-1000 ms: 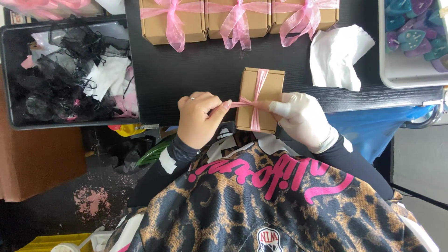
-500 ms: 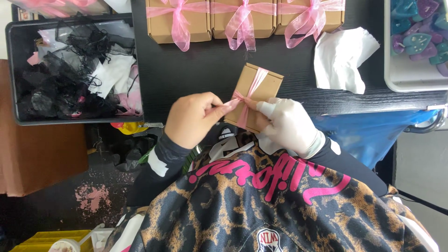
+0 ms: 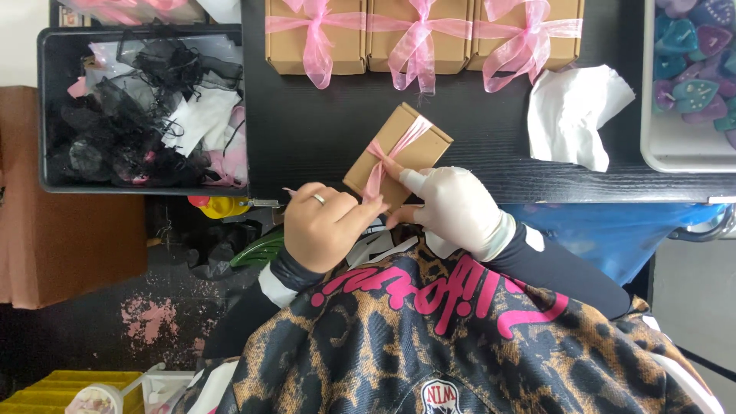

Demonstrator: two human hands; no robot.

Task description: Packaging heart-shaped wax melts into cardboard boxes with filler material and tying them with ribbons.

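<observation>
The small kraft box (image 3: 399,156) has swung from square to diagonal at the worktop (image 3: 307,130) edge. Left hand (image 3: 326,230), ringed, has its grip pinched shut on the pink ribbon (image 3: 377,172), drawing it taut. Right hand (image 3: 458,211), white-gloved, presses a fingertip on the crossing, likely pinning it flat; that grip clasps nothing. Three bowed boxes (image 3: 418,34) line the far edge.

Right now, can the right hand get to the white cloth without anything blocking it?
Probably yes. The right hand is on the small box, and the bare black table lies between it and the cloth. It would have to leave the ribbon first.
</observation>
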